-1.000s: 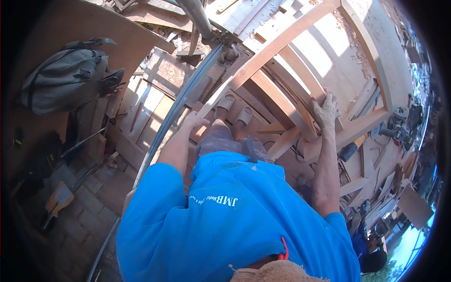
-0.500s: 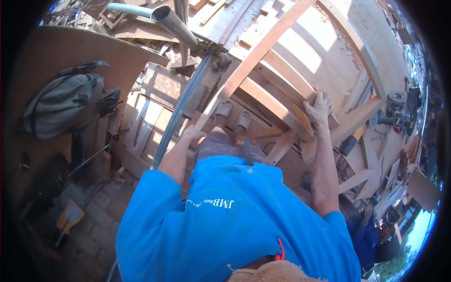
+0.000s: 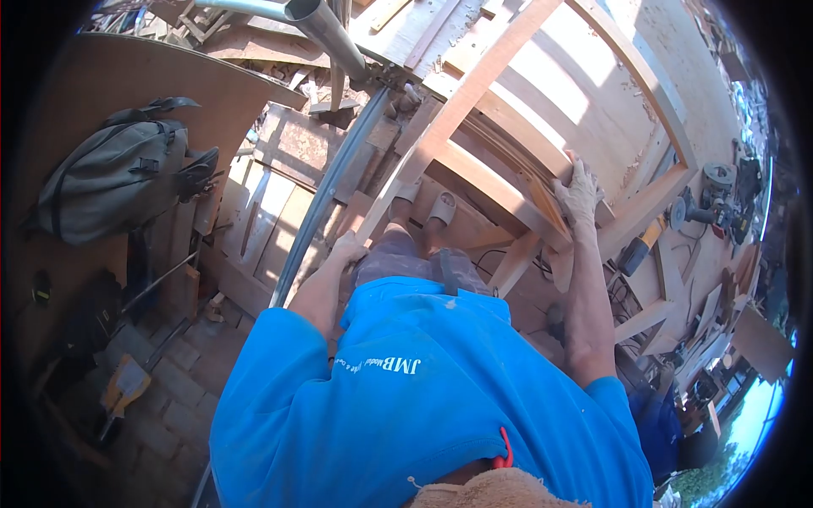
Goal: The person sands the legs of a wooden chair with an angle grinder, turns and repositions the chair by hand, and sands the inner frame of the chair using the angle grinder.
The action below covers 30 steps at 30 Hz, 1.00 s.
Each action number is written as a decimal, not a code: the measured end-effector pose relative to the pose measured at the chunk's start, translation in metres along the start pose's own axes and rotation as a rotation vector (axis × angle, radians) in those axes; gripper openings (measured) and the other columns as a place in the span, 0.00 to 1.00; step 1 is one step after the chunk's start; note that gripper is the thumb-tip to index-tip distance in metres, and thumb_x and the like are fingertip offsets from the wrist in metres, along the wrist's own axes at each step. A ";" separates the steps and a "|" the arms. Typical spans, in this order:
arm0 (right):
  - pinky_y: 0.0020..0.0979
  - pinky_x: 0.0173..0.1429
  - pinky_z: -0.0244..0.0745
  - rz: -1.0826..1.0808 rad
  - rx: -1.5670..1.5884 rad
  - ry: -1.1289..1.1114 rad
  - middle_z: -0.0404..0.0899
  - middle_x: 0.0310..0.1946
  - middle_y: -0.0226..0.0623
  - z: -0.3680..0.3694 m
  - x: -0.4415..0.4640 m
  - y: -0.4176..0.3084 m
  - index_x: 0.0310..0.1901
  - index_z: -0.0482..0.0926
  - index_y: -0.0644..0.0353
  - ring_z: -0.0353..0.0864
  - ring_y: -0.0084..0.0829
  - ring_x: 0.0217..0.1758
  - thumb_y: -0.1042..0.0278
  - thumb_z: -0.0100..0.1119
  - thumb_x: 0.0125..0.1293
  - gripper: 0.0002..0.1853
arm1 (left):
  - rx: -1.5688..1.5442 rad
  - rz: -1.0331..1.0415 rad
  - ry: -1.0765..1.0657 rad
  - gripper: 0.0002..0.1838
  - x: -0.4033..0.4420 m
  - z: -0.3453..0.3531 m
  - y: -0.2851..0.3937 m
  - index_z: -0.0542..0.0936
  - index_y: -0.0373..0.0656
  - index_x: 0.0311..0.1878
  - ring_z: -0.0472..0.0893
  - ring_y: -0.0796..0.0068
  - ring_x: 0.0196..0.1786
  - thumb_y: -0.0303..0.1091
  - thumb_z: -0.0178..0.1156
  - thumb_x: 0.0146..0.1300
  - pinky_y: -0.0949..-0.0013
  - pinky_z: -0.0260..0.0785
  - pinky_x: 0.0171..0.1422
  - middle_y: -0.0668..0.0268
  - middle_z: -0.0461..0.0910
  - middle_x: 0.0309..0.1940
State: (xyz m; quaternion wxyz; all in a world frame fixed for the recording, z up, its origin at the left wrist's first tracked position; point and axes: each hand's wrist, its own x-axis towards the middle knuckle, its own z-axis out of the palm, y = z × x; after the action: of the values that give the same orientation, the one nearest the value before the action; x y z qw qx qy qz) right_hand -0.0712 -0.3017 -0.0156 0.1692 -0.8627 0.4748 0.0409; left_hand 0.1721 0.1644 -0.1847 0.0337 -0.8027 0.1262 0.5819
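Left hand (image 3: 347,248) is at the near end of the long rail (image 3: 474,91) of a wooden frame, and in the head view its fingers look curled round that end, though their undersides are hidden. Right hand (image 3: 580,195) lies with bent fingers at the end of a board (image 3: 525,123), close to the frame's corner; whether it pinches that board, the frame or both, I cannot tell. The wooden frame (image 3: 652,91) slants from in front of the person's legs up over the table (image 3: 584,55), a crosspiece (image 3: 500,188) joining its sides. An angle grinder (image 3: 645,241) with a yellow body is near its right side, and a metal pipe (image 3: 326,34) rises beyond the long rail's left.

As a judgement, the frame could slip and drop onto the sandals (image 3: 442,207) if the left hand's hold on the rail end gave way. The fingers of the right hand could be pinched if the frame shifted against the board. A swing to the right might knock the angle grinder.

Compared with half a second ago, the long rail hides more of the left sandal, and the metal pipe appears slightly farther right. Both hands remain at the same places on the wood.
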 end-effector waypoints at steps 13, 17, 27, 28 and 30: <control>0.49 0.79 0.62 0.081 0.078 0.302 0.71 0.70 0.51 -0.024 -0.068 -0.001 0.75 0.67 0.52 0.68 0.50 0.76 0.63 0.73 0.63 0.39 | 0.088 0.036 0.009 0.41 -0.007 -0.002 -0.007 0.69 0.35 0.71 0.80 0.44 0.68 0.47 0.68 0.58 0.52 0.74 0.73 0.40 0.79 0.65; 0.44 0.77 0.67 0.152 0.354 0.387 0.72 0.68 0.52 0.007 -0.147 0.037 0.74 0.67 0.58 0.72 0.50 0.73 0.72 0.69 0.64 0.36 | 0.112 0.011 0.058 0.41 -0.019 -0.004 -0.002 0.70 0.35 0.71 0.80 0.46 0.68 0.47 0.69 0.57 0.53 0.73 0.73 0.41 0.79 0.65; 0.44 0.69 0.75 0.181 0.474 0.172 0.81 0.56 0.48 0.073 -0.285 0.042 0.59 0.78 0.60 0.79 0.48 0.64 0.66 0.68 0.67 0.20 | 0.170 0.131 0.095 0.31 -0.022 0.001 -0.033 0.86 0.31 0.51 0.87 0.49 0.57 0.46 0.74 0.49 0.55 0.82 0.61 0.44 0.88 0.52; 0.43 0.66 0.76 0.261 0.526 0.148 0.82 0.53 0.47 0.073 -0.291 0.045 0.57 0.79 0.61 0.81 0.45 0.61 0.67 0.68 0.67 0.19 | 0.172 0.134 0.087 0.31 -0.018 0.004 -0.043 0.86 0.32 0.52 0.87 0.49 0.57 0.46 0.74 0.49 0.55 0.82 0.61 0.45 0.88 0.52; 0.40 0.61 0.79 0.412 0.629 0.097 0.86 0.47 0.44 0.068 -0.300 0.052 0.53 0.80 0.63 0.86 0.38 0.53 0.68 0.69 0.66 0.16 | 0.170 0.142 0.074 0.31 -0.035 -0.002 -0.038 0.86 0.33 0.53 0.87 0.50 0.57 0.46 0.74 0.49 0.55 0.82 0.62 0.46 0.88 0.52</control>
State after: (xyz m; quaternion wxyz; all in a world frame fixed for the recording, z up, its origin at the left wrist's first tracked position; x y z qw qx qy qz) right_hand -0.2719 -0.0633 -0.0234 0.3915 -0.6558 0.6352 -0.1146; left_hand 0.1731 0.2068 -0.1544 0.0557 -0.8069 0.2325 0.5402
